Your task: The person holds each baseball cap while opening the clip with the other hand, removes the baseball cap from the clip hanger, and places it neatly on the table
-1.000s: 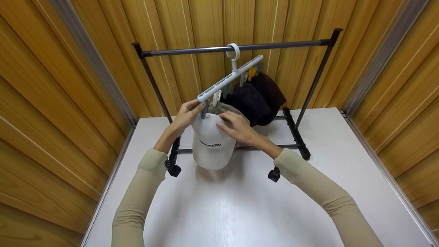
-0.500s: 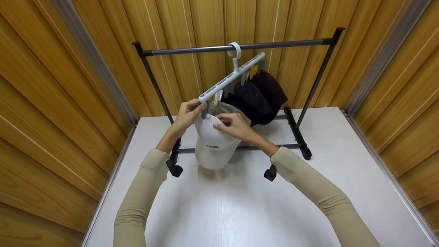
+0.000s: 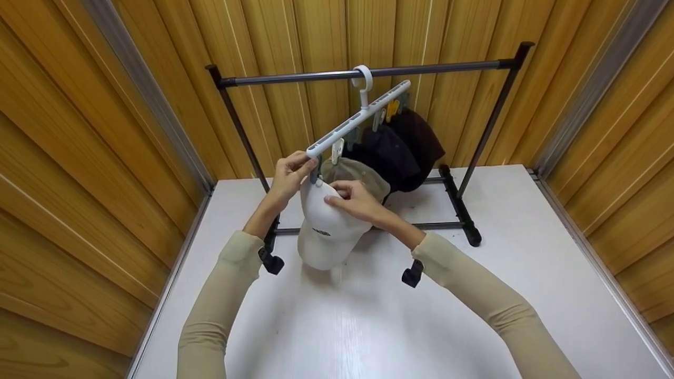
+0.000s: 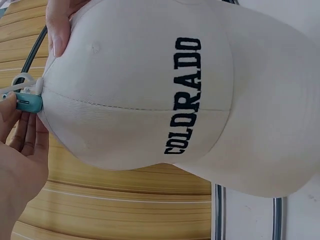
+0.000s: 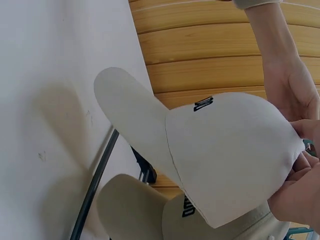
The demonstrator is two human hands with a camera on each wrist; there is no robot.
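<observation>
A white baseball cap (image 3: pixel 318 208) hangs brim down at the near end of a white clip hanger (image 3: pixel 347 126). Dark "COLORADO" lettering shows on its front in the left wrist view. My left hand (image 3: pixel 285 180) pinches a teal-grey clip (image 4: pixel 29 102) at the top of the cap's crown. The crown's fabric is gripped by my right hand (image 3: pixel 362 203), thumb on the near side. Just behind hangs a beige cap (image 3: pixel 360 171), below a white clip (image 3: pixel 337 151). Farther along the hanger are a black cap (image 3: pixel 392 155) and a dark maroon cap (image 3: pixel 421 142).
The hanger hooks over the bar (image 3: pixel 437 69) of a black garment rack, which stands on a white table (image 3: pixel 337 326). A yellow clip (image 3: pixel 392 110) sits toward the hanger's far end. Wood-panelled walls (image 3: pixel 326 31) enclose the back and sides.
My right hand has moved slightly down and left with the cap, whose front has turned leftward and tilted. More of the beige cap shows. My left hand stays at the clip.
</observation>
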